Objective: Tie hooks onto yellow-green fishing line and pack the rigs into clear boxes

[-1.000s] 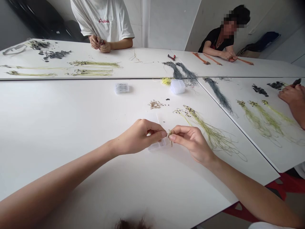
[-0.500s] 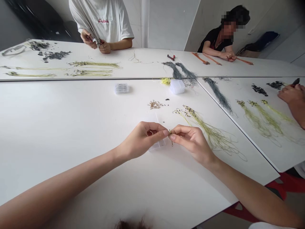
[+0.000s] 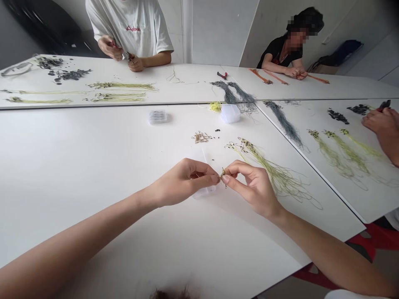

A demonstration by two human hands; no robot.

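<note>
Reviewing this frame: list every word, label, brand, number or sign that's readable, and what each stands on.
"A…": red lettering on a co-worker's white short-sleeved T-shirt; the letters after the capital are too blurred to read surely.
Small white mark on the shiny black object at upper left: too small to read.
No other text is readable.

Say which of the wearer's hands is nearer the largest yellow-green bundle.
Right: the right hand is close beside the largest yellow-green bundle; the left hand is farther left, partly over a clear box.
</note>
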